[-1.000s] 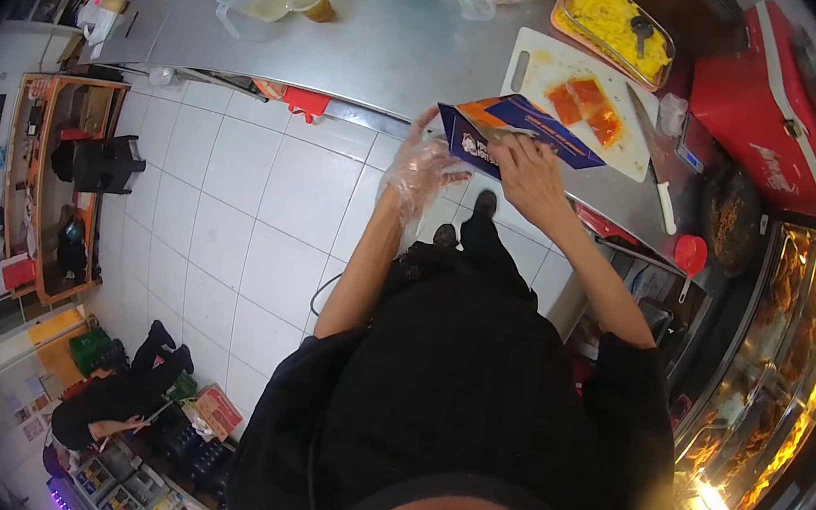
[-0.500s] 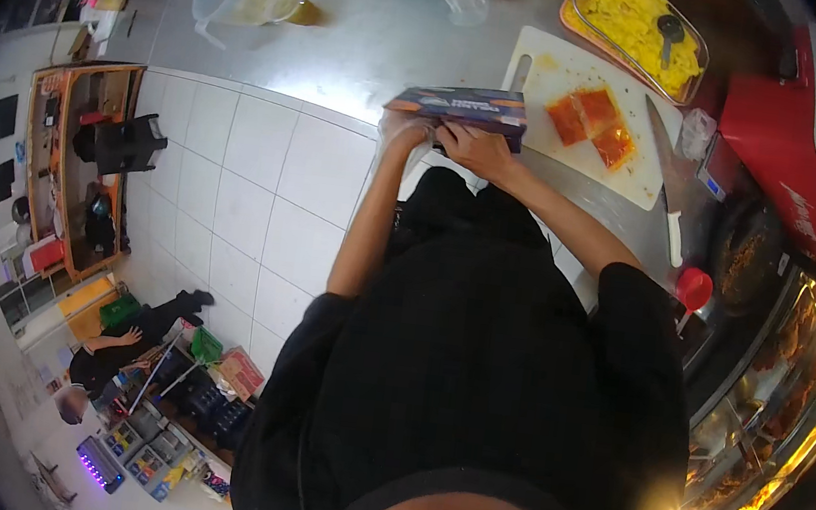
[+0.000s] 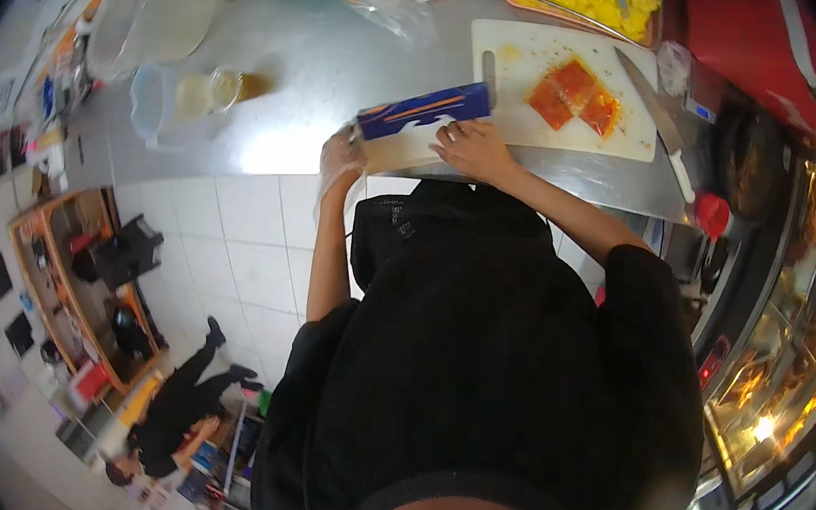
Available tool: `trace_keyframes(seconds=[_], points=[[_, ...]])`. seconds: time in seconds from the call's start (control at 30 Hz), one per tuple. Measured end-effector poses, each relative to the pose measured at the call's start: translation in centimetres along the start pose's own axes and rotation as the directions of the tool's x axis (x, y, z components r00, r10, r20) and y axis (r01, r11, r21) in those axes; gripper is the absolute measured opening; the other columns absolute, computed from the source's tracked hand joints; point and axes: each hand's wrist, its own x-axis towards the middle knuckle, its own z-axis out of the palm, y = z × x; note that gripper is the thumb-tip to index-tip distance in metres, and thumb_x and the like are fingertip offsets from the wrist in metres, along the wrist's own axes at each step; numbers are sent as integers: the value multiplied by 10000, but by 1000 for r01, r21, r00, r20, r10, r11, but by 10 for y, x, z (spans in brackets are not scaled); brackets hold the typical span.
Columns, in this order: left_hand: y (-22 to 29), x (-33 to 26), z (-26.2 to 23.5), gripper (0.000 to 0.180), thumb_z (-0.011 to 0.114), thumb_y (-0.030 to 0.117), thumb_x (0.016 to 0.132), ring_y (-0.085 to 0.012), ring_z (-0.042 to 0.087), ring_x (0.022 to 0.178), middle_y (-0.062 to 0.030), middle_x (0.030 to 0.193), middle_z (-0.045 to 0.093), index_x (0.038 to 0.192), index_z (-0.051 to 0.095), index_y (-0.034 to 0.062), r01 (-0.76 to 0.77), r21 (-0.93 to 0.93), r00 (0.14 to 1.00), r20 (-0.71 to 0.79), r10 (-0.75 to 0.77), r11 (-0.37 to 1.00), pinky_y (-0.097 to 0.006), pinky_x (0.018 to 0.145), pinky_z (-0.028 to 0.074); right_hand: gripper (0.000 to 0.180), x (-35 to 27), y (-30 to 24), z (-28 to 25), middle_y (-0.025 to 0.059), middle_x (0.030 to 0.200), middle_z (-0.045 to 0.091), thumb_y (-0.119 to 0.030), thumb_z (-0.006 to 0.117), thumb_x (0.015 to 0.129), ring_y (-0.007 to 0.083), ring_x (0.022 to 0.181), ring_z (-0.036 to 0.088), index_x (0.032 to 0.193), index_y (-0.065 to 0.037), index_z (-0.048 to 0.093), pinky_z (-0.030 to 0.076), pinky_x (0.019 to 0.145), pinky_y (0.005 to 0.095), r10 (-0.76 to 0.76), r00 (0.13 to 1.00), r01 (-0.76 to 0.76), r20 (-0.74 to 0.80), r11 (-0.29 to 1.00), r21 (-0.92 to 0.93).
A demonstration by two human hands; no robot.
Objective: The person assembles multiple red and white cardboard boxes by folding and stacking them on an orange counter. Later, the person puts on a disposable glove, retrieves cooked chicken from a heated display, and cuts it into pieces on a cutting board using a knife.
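Note:
A long dark-blue cardboard box (image 3: 422, 112) with an orange stripe and white print is tilted at the counter's near edge, its right end higher. My right hand (image 3: 475, 150) grips its near side, fingers bent against the printed face. My left hand (image 3: 342, 155) is closed at the left end, with thin clear plastic (image 3: 355, 187) around the hand and wrist. A pale tan surface shows between my hands. Right of the box, a white cutting board (image 3: 504, 115) bears several orange-red, glossy square pieces (image 3: 574, 93) and a white-handled knife (image 3: 661, 113).
A tray of yellow food (image 3: 597, 5) stands behind the board, and a red bag (image 3: 743, 51) at the far right. Left on the steel counter (image 3: 300, 51) are a clear jug (image 3: 154, 100) and a cup (image 3: 228, 88). A lit food case (image 3: 771, 337) is at right.
The box has tilted up at its right end and turned to show more of its printed face. Both hands stay on it. The view has shifted, and the person behind has changed posture.

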Motion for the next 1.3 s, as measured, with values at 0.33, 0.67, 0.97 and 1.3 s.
trace_keyframes(seconds=[0.33, 0.67, 0.97, 1.3], points=[[-58, 14, 44, 413, 685, 265, 810, -291, 668, 886, -205, 954, 678, 1087, 578, -22, 368, -116, 929, 86, -360, 923, -373, 757, 514, 131, 53, 5, -2, 61, 972, 645, -129, 597, 715, 217, 1004, 600, 828, -67, 621, 486, 916, 337, -286, 849, 319, -445, 948, -1], [131, -60, 33, 757, 564, 682, 799, -296, 658, 887, -202, 980, 673, 1049, 639, -28, 75, 30, 893, 444, -81, 997, -380, 761, 491, 148, -129, 87, -53, 62, 895, 671, -62, 696, 725, 239, 860, 628, 857, -68, 629, 468, 789, 372, 489, 774, -278, -402, 833, 478], [335, 28, 188, 897, 662, 664, 685, -339, 496, 1204, -250, 1241, 533, 1209, 558, -56, -85, 395, 996, 20, 84, 915, -395, 1023, 382, 162, -299, 170, -66, 74, 860, 669, -68, 678, 748, 265, 810, 619, 898, -93, 625, 446, 737, 385, 673, 686, -546, -276, 727, 417], [339, -5, 150, 636, 603, 633, 764, -367, 516, 1142, -190, 1202, 582, 1066, 669, 78, -145, 143, 954, 281, 100, 979, -421, 967, 418, 148, -310, 166, -45, 43, 798, 657, -65, 689, 747, 228, 752, 610, 878, -100, 632, 436, 695, 378, 785, 582, -631, -212, 600, 493]])
